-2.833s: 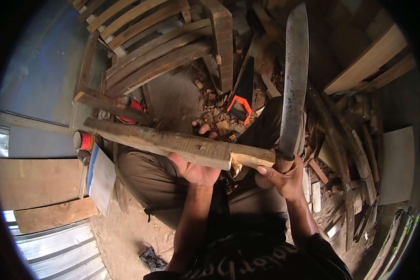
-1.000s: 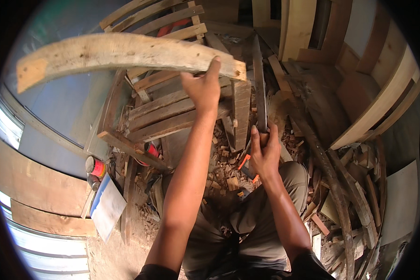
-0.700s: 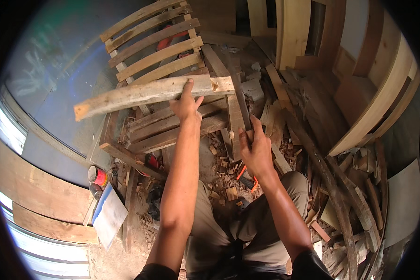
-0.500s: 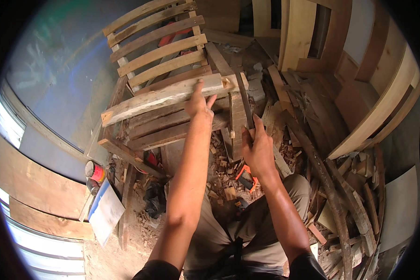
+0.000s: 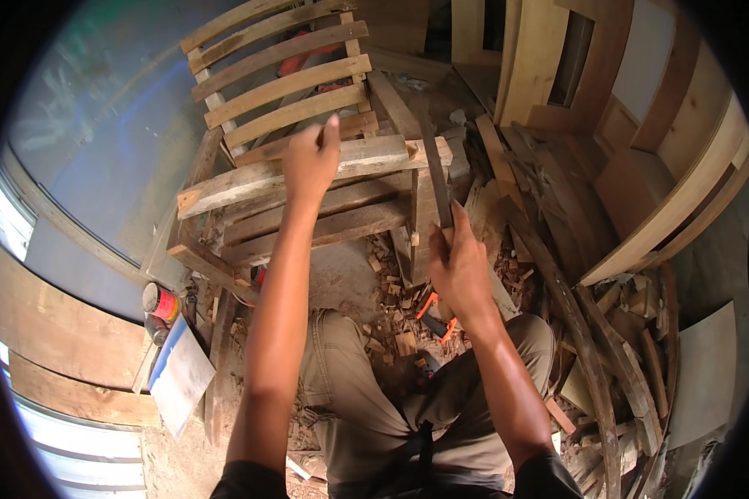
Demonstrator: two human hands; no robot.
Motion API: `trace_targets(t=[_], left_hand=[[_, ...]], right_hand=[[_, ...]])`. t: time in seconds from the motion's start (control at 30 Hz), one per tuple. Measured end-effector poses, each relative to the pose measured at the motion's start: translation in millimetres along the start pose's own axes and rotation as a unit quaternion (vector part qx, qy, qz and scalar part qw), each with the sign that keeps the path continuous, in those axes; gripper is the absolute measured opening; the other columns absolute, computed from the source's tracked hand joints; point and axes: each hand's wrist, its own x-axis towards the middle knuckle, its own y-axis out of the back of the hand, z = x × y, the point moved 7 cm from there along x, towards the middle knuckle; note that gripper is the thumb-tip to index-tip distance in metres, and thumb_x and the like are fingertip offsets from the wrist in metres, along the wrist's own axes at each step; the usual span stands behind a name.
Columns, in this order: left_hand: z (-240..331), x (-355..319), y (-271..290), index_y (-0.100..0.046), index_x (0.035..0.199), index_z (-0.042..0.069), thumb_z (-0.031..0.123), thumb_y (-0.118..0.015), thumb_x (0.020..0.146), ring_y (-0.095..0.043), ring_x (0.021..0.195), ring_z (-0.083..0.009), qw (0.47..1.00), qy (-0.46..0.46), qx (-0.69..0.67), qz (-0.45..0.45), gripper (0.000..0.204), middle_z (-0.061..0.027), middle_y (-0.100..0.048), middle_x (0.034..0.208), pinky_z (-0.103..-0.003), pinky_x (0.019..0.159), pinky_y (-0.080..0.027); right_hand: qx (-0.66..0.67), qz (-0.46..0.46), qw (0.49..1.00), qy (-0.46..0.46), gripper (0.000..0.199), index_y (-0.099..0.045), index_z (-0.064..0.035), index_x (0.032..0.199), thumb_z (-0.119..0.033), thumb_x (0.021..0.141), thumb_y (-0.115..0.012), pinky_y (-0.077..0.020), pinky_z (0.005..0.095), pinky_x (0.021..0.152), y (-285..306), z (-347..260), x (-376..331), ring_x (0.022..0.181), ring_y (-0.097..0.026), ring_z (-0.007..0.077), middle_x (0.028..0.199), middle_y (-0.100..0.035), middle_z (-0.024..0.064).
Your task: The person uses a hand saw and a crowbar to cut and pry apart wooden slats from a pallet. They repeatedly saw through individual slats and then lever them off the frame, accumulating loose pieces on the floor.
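A pale wooden beam (image 5: pixel 241 185) lies across a slatted wooden chair frame (image 5: pixel 287 86), with a cut-out near its right end. My left hand (image 5: pixel 311 162) is closed over the beam left of its middle, thumb raised; its fingers are partly hidden behind the hand. In my right hand (image 5: pixel 459 264) is a long, flat, dark metal tool (image 5: pixel 432 158), gripped at its lower end. The tool points up and away, passing close to the beam's right end. Whether it touches the wood I cannot tell.
Wood chips and an orange and black tool (image 5: pixel 435 319) lie on the floor between my knees. Long scrap boards (image 5: pixel 578 333) are heaped on the right, below wooden panel frames (image 5: pixel 674 200). A red and yellow can (image 5: pixel 161 302) and a white board (image 5: pixel 181 378) stand at the left.
My left hand has slid leftward along the beam and its fingers have curled in. The beam's right end shows a little farther right. My right hand keeps its hold on the metal tool.
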Motion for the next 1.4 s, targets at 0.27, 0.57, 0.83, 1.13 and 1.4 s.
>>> trace_targets(t=[0.27, 0.57, 0.83, 1.13, 1.4], left_hand=[[7.2, 48.4, -60.9, -0.069, 0.113, 0.005, 0.063, -0.034, 0.097, -0.061, 0.115, -0.0344, 0.951, 0.05, 0.239, -0.188, 0.07, -0.0179, -0.067, 0.12, -0.046, 0.098, -0.048], [9.0, 48.3, -57.2, -0.07, 0.113, 0.005, 0.059, -0.029, 0.099, -0.061, 0.117, -0.0336, 0.938, 0.048, 0.257, -0.229, 0.07, -0.0169, -0.065, 0.124, -0.046, 0.099, -0.048], [10.9, 49.7, -65.5, -0.07, 0.108, 0.0, 0.055, -0.031, 0.101, -0.061, 0.113, -0.0412, 0.95, 0.027, 0.225, -0.217, 0.068, -0.0241, -0.065, 0.118, -0.05, 0.097, -0.047], [13.8, 53.1, -55.1, -0.067, 0.12, 0.006, 0.048, -0.032, 0.101, -0.059, 0.119, -0.0373, 0.944, 0.067, 0.253, -0.2, 0.058, -0.0192, -0.063, 0.127, -0.047, 0.1, -0.046], [-0.3, 59.1, -54.8, -0.067, 0.12, 0.005, 0.044, -0.026, 0.103, -0.056, 0.122, -0.0372, 0.941, 0.08, 0.249, -0.216, 0.059, -0.0179, -0.062, 0.13, -0.047, 0.103, -0.044]], right_hand=[[-0.078, -0.041, 0.996, -0.033, 0.045, -0.04, 0.015, 0.129, -0.004, 0.091, -0.055, -0.0529, 0.0524, 0.07, -24.2, -10.2, 30.3, 0.078, -0.065, 0.05, 0.076, -0.064, 0.0333], [-0.171, -0.083, 0.981, -0.04, 0.048, -0.04, 0.0157, 0.131, -0.006, 0.091, -0.057, -0.049, 0.0501, 0.066, -26.3, -18.1, 31.0, 0.072, -0.066, 0.0459, 0.068, -0.063, 0.0278], [-0.229, -0.094, 0.968, -0.026, 0.042, -0.042, 0.0152, 0.12, -0.008, 0.088, -0.056, -0.0521, 0.0524, 0.062, -33.2, -5.7, 74.0, 0.068, -0.064, 0.0487, 0.071, -0.062, 0.0311], [-0.172, -0.119, 0.976, -0.056, 0.031, -0.047, 0.011, 0.109, -0.008, 0.086, -0.055, -0.0531, 0.0513, 0.063, -25.8, -6.4, 64.1, 0.071, -0.065, 0.0484, 0.075, -0.064, 0.03], [-0.217, -0.124, 0.968, -0.016, 0.031, -0.043, 0.0107, 0.108, -0.009, 0.087, -0.053, -0.0554, 0.0515, 0.064, -43.2, -3.0, 66.4, 0.075, -0.066, 0.0486, 0.078, -0.065, 0.033]])
